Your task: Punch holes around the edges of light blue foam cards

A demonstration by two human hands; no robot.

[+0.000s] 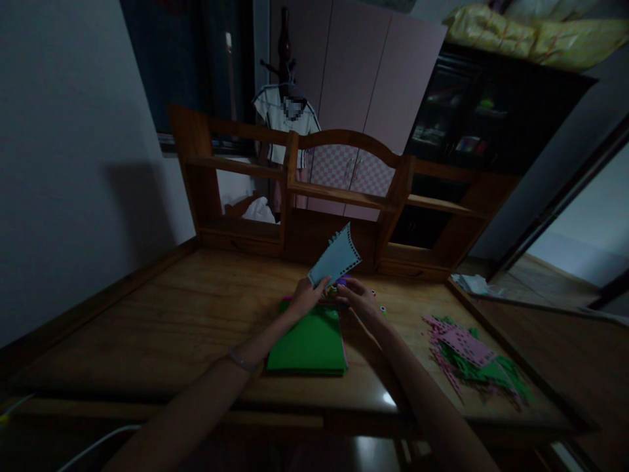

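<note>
Pale blue, roughly four-sided sheet [337, 257], thin and felt- or foam-like, is held over the varnished wooden desk [196, 308], its lower end pinched between thumb and fingers of the bare left hand [308, 295]; its body is angled to 1 o'clock from that grip. Judged very light, bendy, not slippery; dark-slotted margins could be torn if tugged, so plain middle or lower end is best gripped. Bare right hand [362, 300] is held at 3 o'clock from the left, fingers bent in beside small purple piece [343, 281], material unclear; whether it is pinched cannot be told. From those fingers the sheet is found at 11 o'clock. Flat green felt-like stack [309, 344] is set at left hand's 6 o'clock, pink-and-green scrap pile [472, 354] at right hand's 4 o'clock
</note>
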